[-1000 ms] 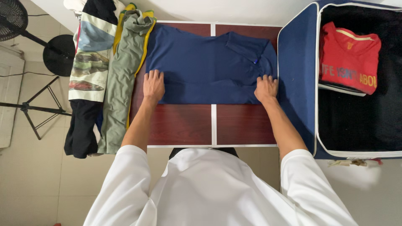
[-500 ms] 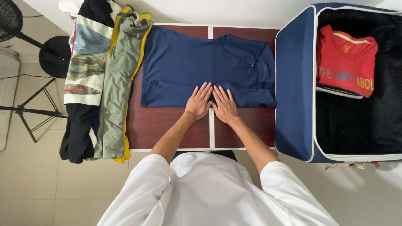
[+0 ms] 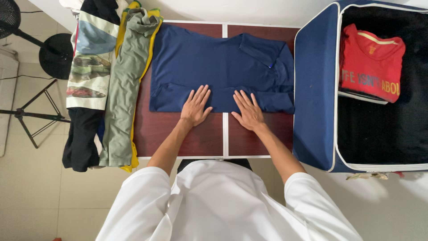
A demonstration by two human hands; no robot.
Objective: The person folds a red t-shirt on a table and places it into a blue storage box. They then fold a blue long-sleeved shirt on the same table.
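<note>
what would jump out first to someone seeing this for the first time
The navy blue shirt spread across the dark red table draws the eye first, with the left hand and right hand flat on its near edge. To the right, an open blue suitcase holds a folded red shirt. A pile of clothes hangs over the table's left end.

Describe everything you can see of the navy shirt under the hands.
The navy shirt is plain dark blue soft fabric, lying flat and partly folded on the dark red table, its lower edge doubled up. The left hand and right hand press flat on that lower edge. An olive garment borders its left side.
</note>
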